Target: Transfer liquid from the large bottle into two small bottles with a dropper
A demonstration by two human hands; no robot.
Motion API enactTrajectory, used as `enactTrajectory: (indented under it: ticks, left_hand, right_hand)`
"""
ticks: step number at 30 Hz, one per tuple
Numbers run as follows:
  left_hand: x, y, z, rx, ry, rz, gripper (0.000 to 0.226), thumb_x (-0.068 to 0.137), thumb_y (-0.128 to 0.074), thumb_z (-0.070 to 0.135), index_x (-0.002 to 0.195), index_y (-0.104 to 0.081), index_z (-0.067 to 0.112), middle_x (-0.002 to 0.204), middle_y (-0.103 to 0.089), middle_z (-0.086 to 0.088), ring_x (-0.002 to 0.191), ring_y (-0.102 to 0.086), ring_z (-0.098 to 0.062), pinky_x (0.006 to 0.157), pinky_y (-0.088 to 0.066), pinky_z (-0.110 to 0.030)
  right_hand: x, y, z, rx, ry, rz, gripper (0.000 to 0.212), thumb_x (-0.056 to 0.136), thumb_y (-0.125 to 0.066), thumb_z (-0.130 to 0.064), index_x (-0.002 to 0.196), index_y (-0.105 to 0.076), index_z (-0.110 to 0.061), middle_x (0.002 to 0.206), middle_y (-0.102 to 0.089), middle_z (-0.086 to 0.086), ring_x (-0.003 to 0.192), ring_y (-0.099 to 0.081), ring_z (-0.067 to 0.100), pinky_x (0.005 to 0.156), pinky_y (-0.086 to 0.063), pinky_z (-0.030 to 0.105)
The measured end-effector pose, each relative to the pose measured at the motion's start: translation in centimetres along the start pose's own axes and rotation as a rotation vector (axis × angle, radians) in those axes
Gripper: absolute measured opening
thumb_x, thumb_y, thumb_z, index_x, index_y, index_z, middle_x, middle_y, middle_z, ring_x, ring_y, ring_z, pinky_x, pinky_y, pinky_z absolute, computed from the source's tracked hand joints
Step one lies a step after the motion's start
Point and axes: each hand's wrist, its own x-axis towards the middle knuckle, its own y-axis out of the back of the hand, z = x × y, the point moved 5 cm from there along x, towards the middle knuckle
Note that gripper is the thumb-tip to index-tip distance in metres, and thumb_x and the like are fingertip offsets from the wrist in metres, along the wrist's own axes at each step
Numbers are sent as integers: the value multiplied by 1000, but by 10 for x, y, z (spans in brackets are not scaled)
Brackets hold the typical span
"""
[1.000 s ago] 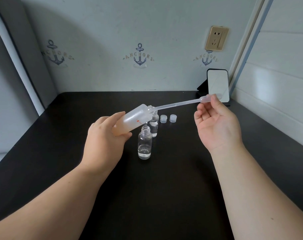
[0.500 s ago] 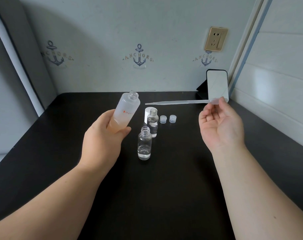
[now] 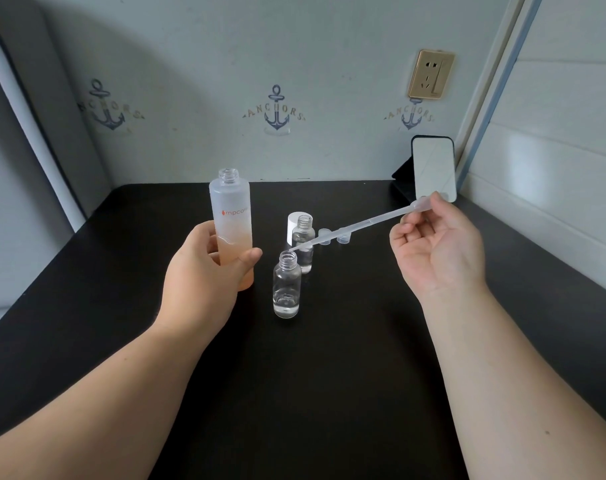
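Note:
My left hand [image 3: 204, 275] grips the lower part of the large frosted bottle [image 3: 230, 216], which stands upright and uncapped with peach-tinted liquid in its lower half. My right hand [image 3: 436, 247] pinches the bulb end of a clear plastic dropper [image 3: 360, 225]. The dropper slants down to the left, its tip just above the mouth of the near small glass bottle [image 3: 286, 289], which holds a little clear liquid. A second small bottle [image 3: 303, 244] stands just behind it, also uncapped, with more liquid.
A white cap [image 3: 292, 223] stands behind the far small bottle, and two small clear caps [image 3: 343, 237] lie to its right. A phone [image 3: 433, 168] leans on a stand at the back right of the black table [image 3: 312, 375]. Walls close off the back and right.
The large bottle went from tilted with the dropper in its mouth to upright. The dropper came out and its tip swung down to the near small bottle's mouth.

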Motion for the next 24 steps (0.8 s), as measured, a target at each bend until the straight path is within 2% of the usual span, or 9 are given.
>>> enactTrajectory:
  ticks: [4,6,9,12,15,18,22,24]
  left_hand:
    - [0,-1,2,-11,-1,-16,56,83,-78,48,130,-48,38,95,-51,32,84,-54,10,64,-38,-11]
    - [-2,1,3,-70,7,-15,54,84,-76,48,129,-48,40,101,-54,31,90,-56,9,67,-41,-13]
    - [-7,9,7,-140,-15,43,49,88,-71,31,132,-50,39,112,-58,27,99,-60,7,75,-47,-18]
    - [-13,23,16,-145,-128,170,49,84,-66,21,129,-54,36,114,-60,19,96,-60,3,73,-46,-14]
    - [-22,29,29,-128,-288,216,31,83,-62,21,112,-63,34,98,-62,16,83,-59,-4,68,-45,-9]
    - [-31,20,36,-135,-350,79,15,89,-62,26,97,-67,38,86,-65,15,77,-63,-7,64,-47,-11]
    - [-33,0,36,-14,-324,-155,9,90,-69,34,99,-70,34,83,-66,16,70,-67,-12,62,-55,-25]
    - [-34,-5,36,10,-320,-227,13,90,-71,36,102,-69,33,88,-67,20,74,-68,-10,66,-57,-26]
  right_hand:
    - [0,1,1,-3,-3,7,11,90,-69,-10,80,-70,-8,75,-65,3,59,-57,13,57,-45,25]
    - [0,1,1,2,-1,9,7,89,-69,-10,83,-69,-8,76,-65,3,59,-56,13,56,-45,24]
    - [-1,1,1,-5,7,14,8,90,-69,-10,82,-70,-8,75,-66,3,58,-56,14,56,-45,24]
    - [-1,0,0,-20,13,14,10,91,-68,-11,81,-70,-8,75,-66,3,58,-56,14,56,-45,24]
    - [-2,-1,0,-27,22,7,12,91,-68,-11,79,-70,-8,74,-66,2,57,-56,14,56,-45,24]
    - [-1,-1,-1,-23,28,-4,8,90,-68,-11,83,-69,-8,73,-65,2,58,-55,13,56,-45,24]
    - [-1,-1,-1,-22,31,-9,5,90,-69,-11,86,-68,-7,74,-66,2,58,-55,13,57,-45,24]
    - [0,-1,-1,-19,29,-5,7,89,-70,-11,83,-71,-8,74,-67,2,58,-55,13,56,-45,24]
